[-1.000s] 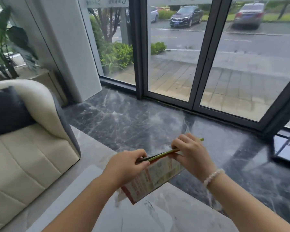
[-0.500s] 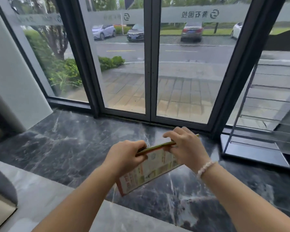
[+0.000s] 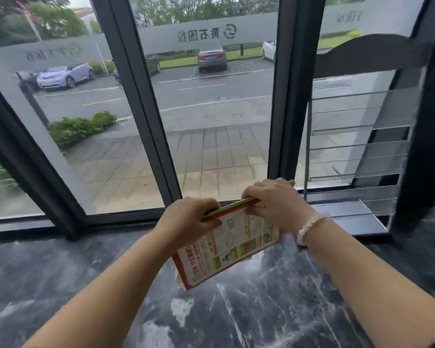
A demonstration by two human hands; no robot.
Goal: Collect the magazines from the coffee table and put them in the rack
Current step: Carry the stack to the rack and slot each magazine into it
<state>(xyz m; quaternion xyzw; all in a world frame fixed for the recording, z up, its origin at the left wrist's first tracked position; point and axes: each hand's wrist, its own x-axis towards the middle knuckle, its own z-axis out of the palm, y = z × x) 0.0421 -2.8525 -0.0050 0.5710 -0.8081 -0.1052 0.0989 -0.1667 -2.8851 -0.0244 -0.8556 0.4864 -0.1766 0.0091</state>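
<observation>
- Window [image 3: 219, 136] ahead, dark frame, cars parked outside.
- Left hand [image 3: 189, 219] clamped on the left end of the magazines' top edge.
- Magazines [image 3: 232, 247] held in the air between both hands, above the dark marble floor [image 3: 60, 285], printed cover hanging down, facing camera.
- Right hand [image 3: 274, 202] gripping the top edge's right end; bead bracelet [image 3: 308, 228] on wrist.
- Rack [image 3: 357, 146] at right by the window, clear tiered shelves, near the magazines but apart.

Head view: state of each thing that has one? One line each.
magazines: closed, stacked, held in the air by the top edge, hanging down
left hand: shut on magazines
right hand: shut on magazines
rack: clear shelves, no magazines visible in it
glass door: closed
</observation>
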